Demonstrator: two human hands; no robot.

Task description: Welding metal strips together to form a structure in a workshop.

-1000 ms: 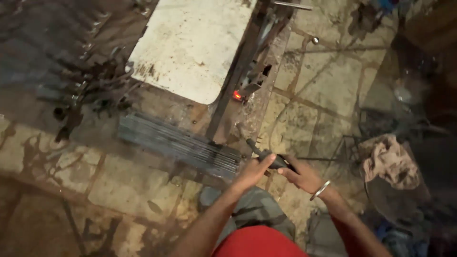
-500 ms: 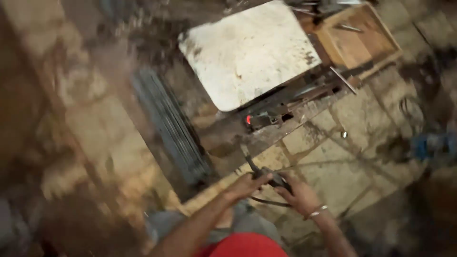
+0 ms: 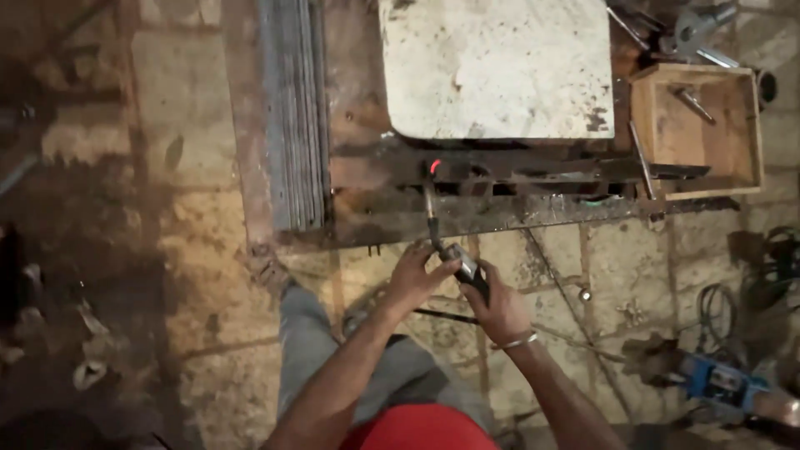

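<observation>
Down by the low metal surface, both hands, left hand and right hand, are closed tight on the welding holder, rod tip glowing red, weld looks just begun.

Single head-worn view, looking steeply down from above the person's own arms, hands close below centre; floor left, low metal surface across the top, facing forward
</observation>
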